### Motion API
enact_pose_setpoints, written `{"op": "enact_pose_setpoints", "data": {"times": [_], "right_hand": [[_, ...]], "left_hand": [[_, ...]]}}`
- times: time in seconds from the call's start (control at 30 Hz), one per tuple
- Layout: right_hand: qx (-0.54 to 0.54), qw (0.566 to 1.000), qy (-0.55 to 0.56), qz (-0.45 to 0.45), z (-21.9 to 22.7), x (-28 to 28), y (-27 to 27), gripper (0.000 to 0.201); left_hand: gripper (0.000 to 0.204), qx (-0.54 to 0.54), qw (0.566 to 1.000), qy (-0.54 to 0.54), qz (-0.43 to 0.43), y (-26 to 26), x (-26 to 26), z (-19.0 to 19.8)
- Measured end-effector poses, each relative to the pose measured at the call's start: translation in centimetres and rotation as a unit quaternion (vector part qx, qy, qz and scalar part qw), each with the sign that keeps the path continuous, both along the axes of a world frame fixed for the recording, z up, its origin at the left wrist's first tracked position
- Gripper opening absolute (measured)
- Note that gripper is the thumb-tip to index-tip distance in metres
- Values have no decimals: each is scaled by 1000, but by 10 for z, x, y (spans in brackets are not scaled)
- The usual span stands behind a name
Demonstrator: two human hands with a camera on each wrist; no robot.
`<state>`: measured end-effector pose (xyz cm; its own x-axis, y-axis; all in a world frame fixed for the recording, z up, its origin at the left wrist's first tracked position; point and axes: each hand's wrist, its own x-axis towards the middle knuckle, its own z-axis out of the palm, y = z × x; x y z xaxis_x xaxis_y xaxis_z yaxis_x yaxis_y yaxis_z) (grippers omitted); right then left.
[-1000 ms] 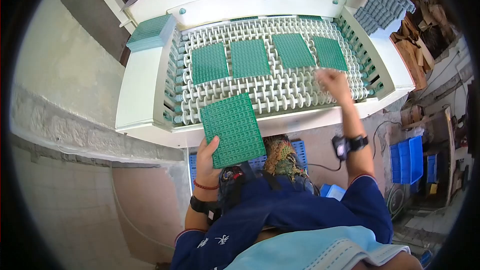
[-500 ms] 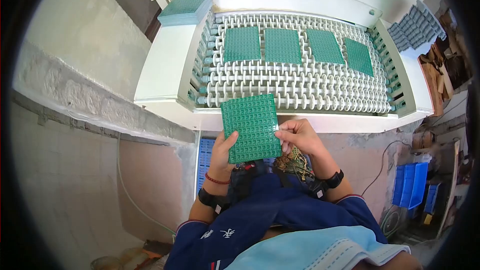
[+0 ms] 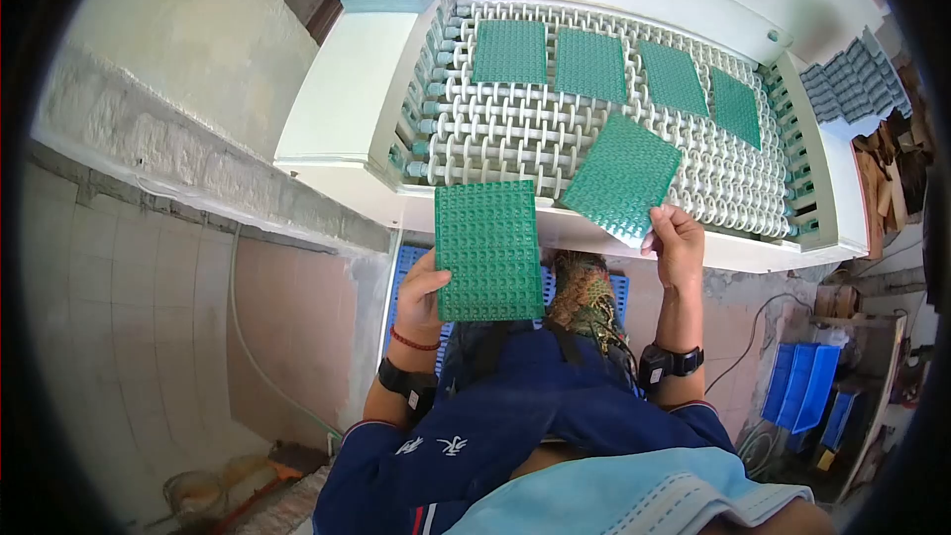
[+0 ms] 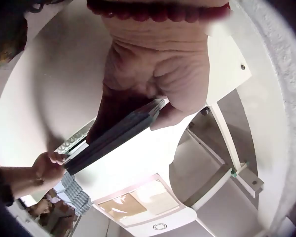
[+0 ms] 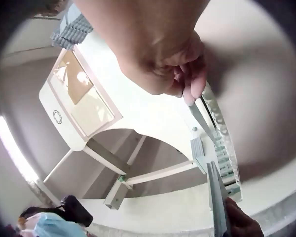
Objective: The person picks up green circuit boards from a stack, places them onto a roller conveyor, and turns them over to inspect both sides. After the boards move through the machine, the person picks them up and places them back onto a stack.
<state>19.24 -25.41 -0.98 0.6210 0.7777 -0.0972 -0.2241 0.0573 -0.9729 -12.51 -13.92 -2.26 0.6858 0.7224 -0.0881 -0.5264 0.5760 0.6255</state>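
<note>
Left hand (image 3: 421,299) grips green panel stack (image 3: 487,250) at lower left edge — long axis pointing toward roller conveyor (image 3: 515,139), held before its near edge. Right hand (image 3: 678,243) pinches single green panel (image 3: 622,178) — tilted diagonally over conveyor's near edge, arm extended.

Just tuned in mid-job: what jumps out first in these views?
Two green studded panels: the left hand holds a stack upright near the body, while the right hand pinches a single panel tilted over the white roller conveyor. Four more green panels lie in a row farther along the rollers.
</note>
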Motion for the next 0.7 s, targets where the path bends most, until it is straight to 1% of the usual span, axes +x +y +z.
{"op": "enact_pose_setpoints", "data": {"times": [0.1,0.13,0.23,0.27,0.33,0.43,0.47,0.57,0.6,0.7], "right_hand": [[-51,995,-54,63,6,-14,18,17],[-50,993,-63,87,9,-20,28,18],[-48,989,-30,134,27,-44,64,19],[-45,985,-39,161,27,-48,77,19],[-40,974,-56,214,25,-55,98,20],[-84,969,-78,217,27,-63,107,22],[-88,968,-115,205,25,-62,103,25],[-117,969,-90,196,28,-59,77,28],[-94,970,-20,221,27,-60,67,26],[-89,948,-36,305,26,-71,45,21]], "left_hand": [[56,9,1000,12,-1,-5,-3,6],[56,15,1000,18,0,-7,-4,7],[54,30,999,9,-15,-9,-6,12],[54,34,999,2,-23,-9,-6,13],[53,34,999,17,-8,-12,-6,15],[53,47,998,41,18,-12,-6,15],[53,52,997,48,28,-12,-6,13],[51,74,992,86,51,-9,-3,20],[49,71,993,78,44,-7,0,19],[45,71,996,56,22,2,13,16]]}}
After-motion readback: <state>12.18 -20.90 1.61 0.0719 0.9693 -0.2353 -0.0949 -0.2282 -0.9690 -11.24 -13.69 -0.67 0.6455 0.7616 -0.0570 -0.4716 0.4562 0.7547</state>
